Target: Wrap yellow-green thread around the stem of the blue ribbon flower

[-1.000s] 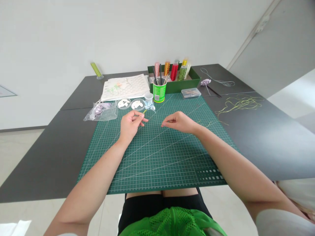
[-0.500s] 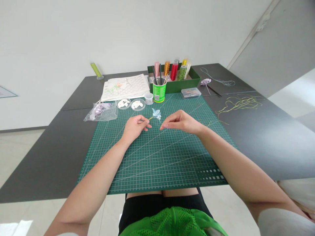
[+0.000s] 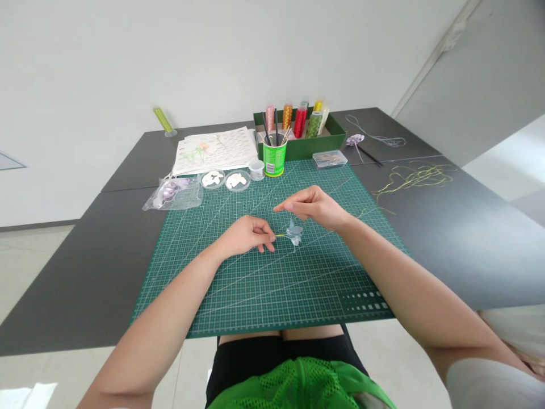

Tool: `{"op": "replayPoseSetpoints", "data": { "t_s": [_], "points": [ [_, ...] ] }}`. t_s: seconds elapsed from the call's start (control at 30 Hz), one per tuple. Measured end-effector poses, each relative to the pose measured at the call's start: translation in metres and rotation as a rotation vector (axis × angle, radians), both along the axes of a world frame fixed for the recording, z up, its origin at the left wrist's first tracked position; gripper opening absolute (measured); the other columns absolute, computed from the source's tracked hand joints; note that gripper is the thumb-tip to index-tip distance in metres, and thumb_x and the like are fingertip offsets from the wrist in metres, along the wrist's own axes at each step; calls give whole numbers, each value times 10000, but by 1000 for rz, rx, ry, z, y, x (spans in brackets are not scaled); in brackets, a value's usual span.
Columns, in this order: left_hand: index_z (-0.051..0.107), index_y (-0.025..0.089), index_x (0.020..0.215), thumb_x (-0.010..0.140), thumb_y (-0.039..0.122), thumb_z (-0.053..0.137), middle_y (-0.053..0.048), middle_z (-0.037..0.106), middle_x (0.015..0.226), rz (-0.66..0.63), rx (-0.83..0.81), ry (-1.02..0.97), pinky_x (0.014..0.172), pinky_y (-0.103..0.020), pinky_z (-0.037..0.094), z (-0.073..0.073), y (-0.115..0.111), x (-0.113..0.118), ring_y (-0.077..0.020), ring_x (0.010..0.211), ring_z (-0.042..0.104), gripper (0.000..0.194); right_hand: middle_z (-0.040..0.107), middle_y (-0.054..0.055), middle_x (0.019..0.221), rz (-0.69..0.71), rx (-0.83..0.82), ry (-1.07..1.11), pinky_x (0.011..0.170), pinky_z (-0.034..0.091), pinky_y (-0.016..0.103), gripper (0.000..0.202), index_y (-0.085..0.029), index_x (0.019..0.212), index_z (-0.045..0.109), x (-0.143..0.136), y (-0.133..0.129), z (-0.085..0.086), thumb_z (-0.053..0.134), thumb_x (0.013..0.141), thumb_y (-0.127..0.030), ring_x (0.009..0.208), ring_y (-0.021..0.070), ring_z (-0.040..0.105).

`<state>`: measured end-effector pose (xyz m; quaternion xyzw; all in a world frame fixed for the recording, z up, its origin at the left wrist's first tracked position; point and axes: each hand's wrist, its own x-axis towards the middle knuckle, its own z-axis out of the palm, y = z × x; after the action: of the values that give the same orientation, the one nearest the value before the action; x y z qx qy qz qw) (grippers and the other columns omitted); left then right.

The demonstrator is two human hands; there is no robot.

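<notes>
My left hand (image 3: 251, 236) pinches the yellow-green stem of a pale blue artificial flower (image 3: 294, 232) over the green cutting mat (image 3: 272, 289). The blossom points right, with the stem lying nearly level. Above and to the right of the flower is my right hand (image 3: 315, 207), thumb and forefinger drawn together in a pinch. Whatever may be between those fingertips is too fine to make out; they are apart from the blossom.
Behind are two dishes of white pieces (image 3: 237, 180), a green cup (image 3: 275, 159) of sticks, a box (image 3: 304, 149) with thread spools and a clear case (image 3: 330, 159). A plastic bag (image 3: 174, 194) lies left. Loose yellow-green threads (image 3: 411, 179) lie right.
My left hand has brought the flower right and nearer to me, so the blossom is now below my right hand. My right hand has shifted slightly up and left.
</notes>
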<state>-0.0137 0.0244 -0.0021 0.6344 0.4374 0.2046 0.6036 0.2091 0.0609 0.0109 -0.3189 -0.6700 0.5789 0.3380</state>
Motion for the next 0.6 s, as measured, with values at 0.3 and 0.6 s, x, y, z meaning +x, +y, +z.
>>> {"op": "replayPoseSetpoints", "data": {
  "t_s": [0.3, 0.6],
  "points": [
    [725, 161, 744, 813, 252, 718, -77, 773, 696, -47, -27, -51, 545, -242, 540, -1, -2, 0, -138, 539, 676, 115, 283, -96, 462, -26, -25, 47, 470, 147, 258, 325, -141, 972, 807, 0, 7, -11, 715, 837, -422, 476, 61, 197],
    [683, 160, 746, 818, 280, 748, -69, 768, 697, -81, -27, -123, 561, -232, 545, -2, -3, 1, -135, 573, 692, 154, 298, -101, 468, 8, -7, -40, 473, 174, 243, 393, -125, 1060, 785, 4, 15, -21, 678, 875, -455, 481, 61, 213]
  ]
}}
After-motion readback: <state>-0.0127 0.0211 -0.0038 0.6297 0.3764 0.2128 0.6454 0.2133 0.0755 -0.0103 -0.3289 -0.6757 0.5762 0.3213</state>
